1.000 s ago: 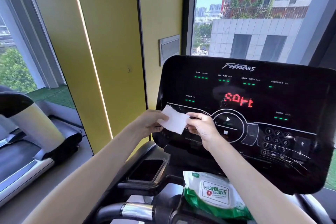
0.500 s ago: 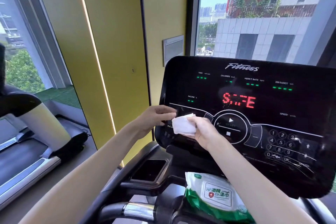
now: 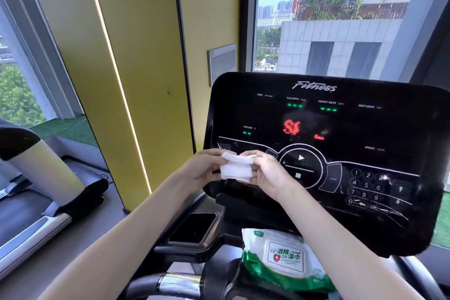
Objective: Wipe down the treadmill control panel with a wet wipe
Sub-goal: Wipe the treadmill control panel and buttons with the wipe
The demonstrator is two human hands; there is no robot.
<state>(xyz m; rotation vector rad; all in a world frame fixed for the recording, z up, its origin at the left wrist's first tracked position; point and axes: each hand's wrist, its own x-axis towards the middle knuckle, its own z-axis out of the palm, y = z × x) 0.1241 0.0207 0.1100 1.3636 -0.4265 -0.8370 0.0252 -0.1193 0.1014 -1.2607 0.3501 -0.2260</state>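
Both the left hand (image 3: 203, 173) and right hand (image 3: 266, 174) pinch the folded wet wipe (image 3: 236, 169), its long axis left-right. The control panel (image 3: 345, 221) behind reads "Fitness", "START"; the wipes pack (image 3: 283, 257) lies near, labelled "75%".

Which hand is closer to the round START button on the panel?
Right. The right hand is just left of the START button, holding the wipe. The left hand holds the wipe's other side, farther left.
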